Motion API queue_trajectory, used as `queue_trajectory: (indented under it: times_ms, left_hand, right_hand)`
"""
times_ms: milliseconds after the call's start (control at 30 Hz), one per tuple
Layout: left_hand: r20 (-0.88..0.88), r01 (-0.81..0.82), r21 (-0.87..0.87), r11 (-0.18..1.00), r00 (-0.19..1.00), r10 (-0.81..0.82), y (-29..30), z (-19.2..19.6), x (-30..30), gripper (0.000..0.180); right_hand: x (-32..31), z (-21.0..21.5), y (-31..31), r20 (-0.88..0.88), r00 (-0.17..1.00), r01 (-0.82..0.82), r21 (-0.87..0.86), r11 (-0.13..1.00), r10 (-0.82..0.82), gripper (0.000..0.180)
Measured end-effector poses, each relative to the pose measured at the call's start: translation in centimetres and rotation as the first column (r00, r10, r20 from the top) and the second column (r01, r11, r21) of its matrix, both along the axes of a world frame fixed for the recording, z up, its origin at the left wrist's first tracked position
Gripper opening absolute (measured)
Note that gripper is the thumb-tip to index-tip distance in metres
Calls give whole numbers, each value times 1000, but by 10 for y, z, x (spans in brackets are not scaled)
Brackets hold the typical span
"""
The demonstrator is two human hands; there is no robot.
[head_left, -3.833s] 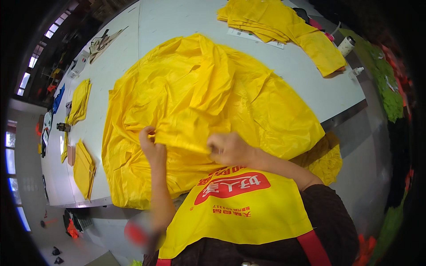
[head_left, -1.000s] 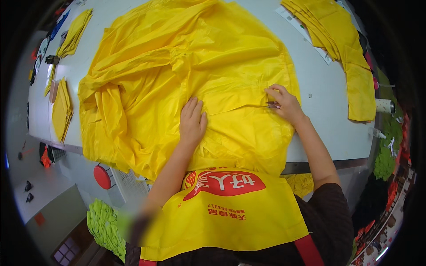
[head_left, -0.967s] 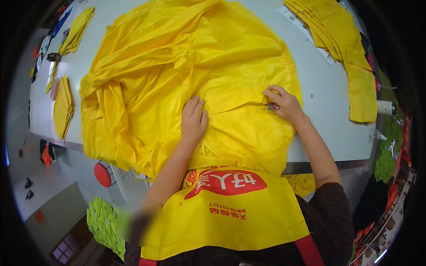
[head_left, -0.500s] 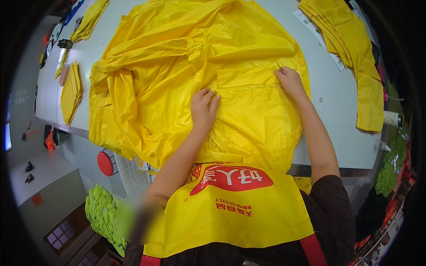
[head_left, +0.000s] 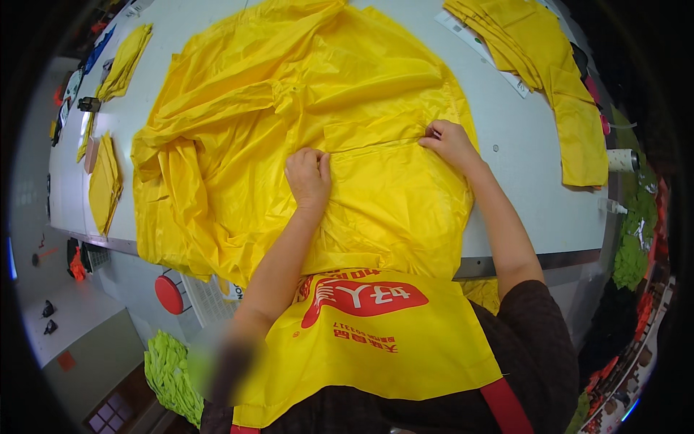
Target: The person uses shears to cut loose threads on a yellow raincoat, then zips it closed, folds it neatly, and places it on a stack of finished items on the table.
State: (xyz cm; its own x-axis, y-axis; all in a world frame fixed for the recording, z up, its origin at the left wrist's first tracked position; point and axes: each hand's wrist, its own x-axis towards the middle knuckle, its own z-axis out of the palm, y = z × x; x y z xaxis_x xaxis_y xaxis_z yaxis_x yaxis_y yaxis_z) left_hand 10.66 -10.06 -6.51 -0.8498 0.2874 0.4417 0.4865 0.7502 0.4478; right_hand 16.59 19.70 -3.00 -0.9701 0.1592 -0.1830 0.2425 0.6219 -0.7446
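A big yellow coat (head_left: 289, 108) is spread out on a grey table (head_left: 520, 188). Most of the table top is covered by it, and its near edge hangs over the side close to the person. A flap, maybe a pocket (head_left: 372, 134), is seen in the middle of the coat, between the two hands.

The left hand (head_left: 309, 173) is laid on the coat at the left end of the flap. Its fingers are curled under, and the cloth is pressed down by the knuckles. The right hand (head_left: 450, 141) is set at the right end of the flap. Its fingertips are bunched together, and a bit of the cloth edge seems to be pinched there. Whether something small is also held in them cannot be told.

The step in hand looks like the smoothing of the flap, so that it lies flat and straight. For the next move, the cloth would need to be kept tight between the two hands, and the wrinkles on the left side of the coat would need to be pushed out. The thin cloth may slide on the smooth table, so a firm press would be called for.

A pile of folded yellow cloth (head_left: 535, 58) is seen at the far right of the table. More yellow pieces (head_left: 105, 181) are laid along the far left. A yellow apron (head_left: 361, 333) is worn by the person.
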Motion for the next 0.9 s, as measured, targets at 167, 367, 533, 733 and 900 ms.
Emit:
queue_trajectory:
  times_ms: [167, 367, 533, 733, 900]
  left_hand:
    - [-18, 35, -14, 999, 999, -35, -5, -5, -1, 12]
    - [29, 124, 6, 992, 992, -124, -16, 1, 0, 11]
    - [3, 204, 56, 977, 979, -205, -5, 17, 12, 9]
    - [39, 606, 169, 778, 784, -619, 83, 35, 24, 14]
    - [121, 567, 111, 816, 807, -578, 118, 15, 4, 17]
  right_hand:
    - [7, -5, -5, -19, 999, -26, 272, 962, 33, 18]
    - [28, -7, 28, -132, 974, 225, 411, 883, -186, 18]
    - [69, -14, 79, -114, 892, 452, 228, 862, -437, 20]
    - [66, -8, 23, -277, 908, 328, -2, 945, -316, 19]
    - [50, -7, -32, -289, 928, 292, 170, 941, -236, 18]
